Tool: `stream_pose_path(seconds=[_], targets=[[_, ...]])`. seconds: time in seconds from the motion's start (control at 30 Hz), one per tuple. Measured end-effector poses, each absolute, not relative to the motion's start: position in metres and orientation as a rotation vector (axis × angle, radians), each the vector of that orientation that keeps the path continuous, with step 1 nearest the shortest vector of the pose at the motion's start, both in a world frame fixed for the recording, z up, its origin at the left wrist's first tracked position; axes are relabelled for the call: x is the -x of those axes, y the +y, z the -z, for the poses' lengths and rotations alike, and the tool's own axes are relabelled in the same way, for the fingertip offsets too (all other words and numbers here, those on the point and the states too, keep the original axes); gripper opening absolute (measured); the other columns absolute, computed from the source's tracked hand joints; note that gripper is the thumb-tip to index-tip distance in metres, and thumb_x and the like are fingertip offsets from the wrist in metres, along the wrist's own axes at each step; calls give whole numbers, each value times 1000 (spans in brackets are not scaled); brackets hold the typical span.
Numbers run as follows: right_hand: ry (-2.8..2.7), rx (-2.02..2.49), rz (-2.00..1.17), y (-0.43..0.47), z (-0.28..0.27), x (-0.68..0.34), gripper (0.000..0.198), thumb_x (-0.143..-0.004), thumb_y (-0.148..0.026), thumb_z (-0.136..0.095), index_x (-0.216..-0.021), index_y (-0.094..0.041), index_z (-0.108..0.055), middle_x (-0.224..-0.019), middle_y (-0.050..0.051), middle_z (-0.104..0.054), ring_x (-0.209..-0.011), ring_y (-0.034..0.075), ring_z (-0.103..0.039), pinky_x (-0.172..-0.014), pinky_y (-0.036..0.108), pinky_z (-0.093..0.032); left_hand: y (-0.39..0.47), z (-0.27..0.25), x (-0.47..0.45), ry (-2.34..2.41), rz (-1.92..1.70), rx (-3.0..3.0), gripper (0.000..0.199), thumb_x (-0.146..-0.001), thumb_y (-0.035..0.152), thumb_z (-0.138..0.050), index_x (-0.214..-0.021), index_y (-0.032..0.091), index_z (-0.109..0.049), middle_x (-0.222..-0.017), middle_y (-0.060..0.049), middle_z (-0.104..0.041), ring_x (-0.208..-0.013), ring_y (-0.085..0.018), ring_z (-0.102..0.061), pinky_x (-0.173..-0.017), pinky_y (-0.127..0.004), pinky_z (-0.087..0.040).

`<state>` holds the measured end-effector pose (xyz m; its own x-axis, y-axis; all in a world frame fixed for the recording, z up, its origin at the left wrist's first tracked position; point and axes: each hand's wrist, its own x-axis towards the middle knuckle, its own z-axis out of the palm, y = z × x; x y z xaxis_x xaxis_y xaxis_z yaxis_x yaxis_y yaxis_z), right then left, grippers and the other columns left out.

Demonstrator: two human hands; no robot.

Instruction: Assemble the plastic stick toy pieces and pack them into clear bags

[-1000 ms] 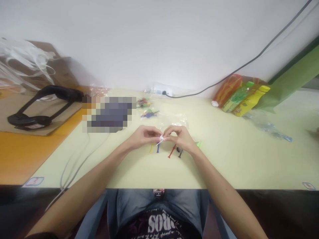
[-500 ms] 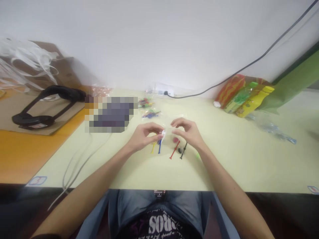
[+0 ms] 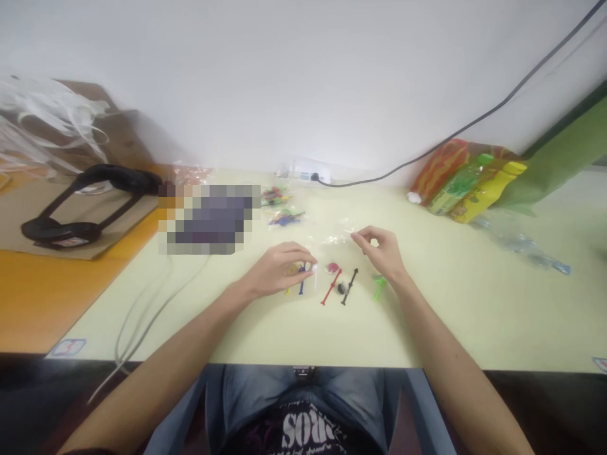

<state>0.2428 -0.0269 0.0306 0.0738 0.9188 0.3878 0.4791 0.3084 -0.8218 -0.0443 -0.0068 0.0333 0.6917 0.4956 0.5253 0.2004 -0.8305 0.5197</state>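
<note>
My left hand (image 3: 279,270) is closed, its thumb and fingertips pinching a small white plastic piece (image 3: 315,278) with a thin stem. Partly under that hand lie a blue stick-like piece (image 3: 301,285) and a yellow one (image 3: 287,292). My right hand (image 3: 385,254) pinches the edge of a crinkled clear plastic bag (image 3: 339,236) above the table. Between the hands are a red arrow (image 3: 331,287), a black arrow (image 3: 349,287), a round pink piece (image 3: 332,268) and a small black-and-white round piece (image 3: 342,288). A bright green piece (image 3: 379,288) sits by my right wrist.
Bags of coloured pieces (image 3: 285,218) lie farther back, near a white power strip (image 3: 308,172) with a dark cable. To the left are a blurred-out dark object (image 3: 213,218) and a black headset-like frame (image 3: 90,202). Bottles (image 3: 488,193) and clear wrapping (image 3: 521,243) occupy the right.
My right hand has moved right, away from the left, drawing the clear bag with it. My left hand has lowered slightly with the white piece. The green piece now shows more fully.
</note>
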Motion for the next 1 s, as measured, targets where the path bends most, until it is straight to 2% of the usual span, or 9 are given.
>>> stream_pose_path(seconds=[0.13,0.33,0.5,0.67,0.87,1.0], targets=[[-1616,1332,-561,-31,-39,-249,32,-88,-47,-70,-73,-19,-69,-62,0,-57,-62,15,-51,-67,31,-43,-6,-35,44,538,-908,-2523,16,-94,26,-68,-107,21,-75,-103,-9,-75,-96,-20,-69,-89,-36,-55],[-1895,1347,-879,-34,-40,-247,30,-83,-50,-76,-84,-20,-76,-65,-1,-59,-61,13,-47,-61,30,-36,-7,-37,42,598,-787,-2598,14,-92,27,-68,-103,23,-76,-99,-6,-75,-94,-20,-68,-89,-36,-52],[-2068,1380,-836,-34,-36,-237,32,-84,-51,-76,-90,-20,-77,-60,-4,-55,-56,12,-42,-58,29,-31,-7,-33,38,654,-715,-2659,15,-92,27,-67,-103,25,-76,-100,-4,-75,-97,-20,-67,-94,-37,-46],[-2169,1348,-798,-33,-32,-232,20,-90,-40,-71,-91,-22,-78,-59,-3,-57,-56,12,-46,-59,28,-33,-7,-27,36,665,-659,-2684,18,-91,25,-66,-106,26,-76,-101,-3,-75,-97,-22,-66,-97,-40,-43],[-2188,1323,-837,-34,-28,-227,12,-90,-31,-71,-89,-21,-78,-62,-1,-64,-58,13,-54,-61,27,-37,-4,-24,37,691,-673,-2649,18,-89,24,-67,-105,26,-76,-99,-3,-75,-96,-21,-66,-96,-39,-42],[-2191,1339,-846,-34,-30,-226,11,-89,-29,-71,-85,-21,-76,-63,-2,-65,-59,12,-55,-62,27,-39,-3,-24,38,702,-636,-2670,17,-90,25,-67,-104,25,-75,-100,-3,-75,-97,-22,-66,-94,-38,-42]])
